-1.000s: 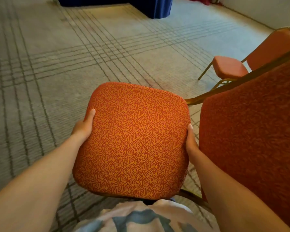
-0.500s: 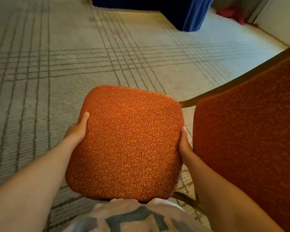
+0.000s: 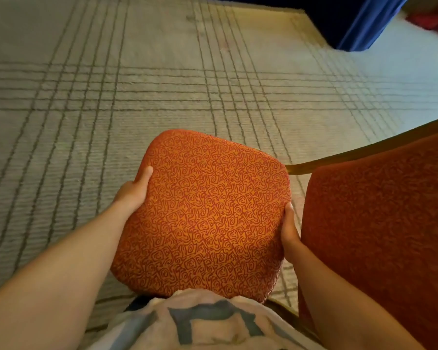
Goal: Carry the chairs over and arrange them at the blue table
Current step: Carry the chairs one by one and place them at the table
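Observation:
I hold an orange chair in front of my body, its patterned seat (image 3: 205,210) facing up at me. My left hand (image 3: 133,193) grips the seat's left edge, thumb on top. My right hand (image 3: 290,232) grips the right edge, between the seat and the chair's backrest (image 3: 379,218), which rises at the right with its gold frame bar (image 3: 352,154) along the top. The chair's legs are hidden below. The blue table (image 3: 359,21), draped in blue cloth, stands at the far upper right across the carpet.
Beige carpet (image 3: 137,84) with dark crossing lines stretches between me and the table. Something red (image 3: 435,20) lies at the far right edge past the table's corner. My light shirt (image 3: 208,322) shows at the bottom.
The view has swung left and forward: the blue table has come nearer and shifted right, and the second orange chair at the right has left the view. Both hands keep their grip.

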Action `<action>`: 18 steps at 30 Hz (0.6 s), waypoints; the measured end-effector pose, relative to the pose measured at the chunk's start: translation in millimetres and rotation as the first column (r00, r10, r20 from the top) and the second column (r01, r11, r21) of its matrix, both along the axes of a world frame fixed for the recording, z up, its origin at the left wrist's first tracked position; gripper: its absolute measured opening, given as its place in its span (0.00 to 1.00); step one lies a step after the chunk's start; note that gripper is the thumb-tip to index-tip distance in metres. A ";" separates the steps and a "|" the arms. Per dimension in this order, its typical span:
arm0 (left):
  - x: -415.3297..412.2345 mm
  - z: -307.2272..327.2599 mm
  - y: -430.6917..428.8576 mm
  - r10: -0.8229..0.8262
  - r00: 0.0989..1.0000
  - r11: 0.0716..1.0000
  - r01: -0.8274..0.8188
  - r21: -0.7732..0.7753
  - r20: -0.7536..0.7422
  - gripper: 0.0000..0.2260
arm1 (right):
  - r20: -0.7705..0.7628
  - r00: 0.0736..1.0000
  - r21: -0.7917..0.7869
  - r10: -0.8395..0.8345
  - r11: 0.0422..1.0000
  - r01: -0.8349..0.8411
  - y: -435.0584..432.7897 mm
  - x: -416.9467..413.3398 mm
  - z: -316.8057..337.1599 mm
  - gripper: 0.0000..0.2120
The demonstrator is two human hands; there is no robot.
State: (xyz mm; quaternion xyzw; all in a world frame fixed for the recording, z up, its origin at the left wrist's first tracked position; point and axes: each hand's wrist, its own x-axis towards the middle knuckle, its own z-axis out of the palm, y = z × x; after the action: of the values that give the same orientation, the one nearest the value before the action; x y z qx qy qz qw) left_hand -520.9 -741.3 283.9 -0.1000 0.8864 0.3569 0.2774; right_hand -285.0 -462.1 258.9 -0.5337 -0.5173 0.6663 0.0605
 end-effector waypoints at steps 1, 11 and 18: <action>-21.7 0.1 6.1 -0.004 1.000 1.000 0.004 -0.001 -0.003 0.41 | 0.003 1.000 -0.018 0.001 1.000 -0.001 2.8 -23.7 3.3 0.37; -265.8 53.7 72.2 -0.070 0.981 0.997 0.072 0.004 -0.178 0.40 | -0.062 0.997 0.058 -0.038 0.997 0.041 64.4 -257.9 27.9 0.36; -400.6 54.7 123.0 -0.076 0.981 0.995 0.086 0.049 -0.179 0.41 | -0.020 0.999 0.110 -0.049 0.993 0.051 118.2 -389.5 36.3 0.38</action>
State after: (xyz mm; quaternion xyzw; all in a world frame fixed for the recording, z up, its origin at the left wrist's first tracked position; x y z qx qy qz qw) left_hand -921.5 -618.3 338.6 -0.0240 0.9003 0.3779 0.2147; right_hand -674.4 -343.9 295.2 -0.5367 -0.5392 0.6394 0.1111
